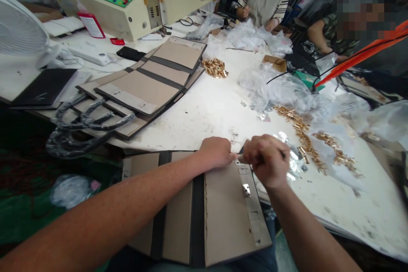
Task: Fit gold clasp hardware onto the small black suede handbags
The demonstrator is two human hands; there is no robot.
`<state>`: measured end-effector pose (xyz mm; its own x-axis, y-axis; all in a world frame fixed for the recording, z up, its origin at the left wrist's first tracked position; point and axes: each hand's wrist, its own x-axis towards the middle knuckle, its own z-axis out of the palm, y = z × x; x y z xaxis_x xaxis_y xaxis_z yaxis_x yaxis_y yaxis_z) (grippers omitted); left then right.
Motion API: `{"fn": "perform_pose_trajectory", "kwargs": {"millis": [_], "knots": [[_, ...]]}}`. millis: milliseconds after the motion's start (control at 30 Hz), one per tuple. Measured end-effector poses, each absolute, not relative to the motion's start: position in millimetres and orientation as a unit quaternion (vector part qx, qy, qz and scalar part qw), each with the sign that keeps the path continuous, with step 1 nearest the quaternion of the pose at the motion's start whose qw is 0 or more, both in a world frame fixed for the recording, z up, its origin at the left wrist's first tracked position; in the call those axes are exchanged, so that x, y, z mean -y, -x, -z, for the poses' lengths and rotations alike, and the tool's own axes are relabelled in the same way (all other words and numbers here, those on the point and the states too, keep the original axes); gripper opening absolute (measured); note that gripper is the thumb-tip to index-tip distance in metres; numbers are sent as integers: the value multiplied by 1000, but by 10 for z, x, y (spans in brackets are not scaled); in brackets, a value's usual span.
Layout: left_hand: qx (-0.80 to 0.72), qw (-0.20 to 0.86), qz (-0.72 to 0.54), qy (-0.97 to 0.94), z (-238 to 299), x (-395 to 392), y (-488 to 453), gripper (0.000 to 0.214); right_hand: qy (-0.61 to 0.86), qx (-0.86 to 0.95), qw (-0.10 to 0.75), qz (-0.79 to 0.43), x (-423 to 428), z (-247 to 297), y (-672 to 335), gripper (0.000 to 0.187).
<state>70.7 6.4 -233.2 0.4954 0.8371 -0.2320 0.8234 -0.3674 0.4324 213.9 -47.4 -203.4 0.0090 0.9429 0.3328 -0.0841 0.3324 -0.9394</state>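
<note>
A bag panel [178, 221] of beige board with dark strips lies over my lap, against the table's front edge. My left hand [218, 153] is closed at its far edge, fingertips pinched near a slot in the pale strip; what they hold is hidden. Just to the right, my right hand [267, 159] is wrapped round a slim tool [241, 158], its tip pointing at my left fingertips. The fist hides the rest, so its kind cannot be told. On the pale strip below sits a small shiny metal plate [246, 190].
Stacked bag panels [149, 80] with plastic-wrapped handles [92, 119] lie at the left. Gold metal fittings [299, 131], silver plates [295, 159] and clear plastic bags [274, 85] spread rightward. A cream machine [127, 8] and white fan [22, 29] stand behind. Other people sit across the table.
</note>
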Motion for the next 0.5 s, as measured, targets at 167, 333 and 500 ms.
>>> {"fn": "perform_pose_trajectory", "kwargs": {"millis": [167,333,500], "knots": [[-505,250,-17,-826,2344,-60,-715,45,365,538,620,-440,464,2021,-2198,37],[-514,239,-30,-823,2369,-33,-720,46,363,505,653,-433,449,2086,-2241,37],[-522,229,-36,-821,2388,1,-728,42,352,500,661,-436,447,2220,-2260,36]]}}
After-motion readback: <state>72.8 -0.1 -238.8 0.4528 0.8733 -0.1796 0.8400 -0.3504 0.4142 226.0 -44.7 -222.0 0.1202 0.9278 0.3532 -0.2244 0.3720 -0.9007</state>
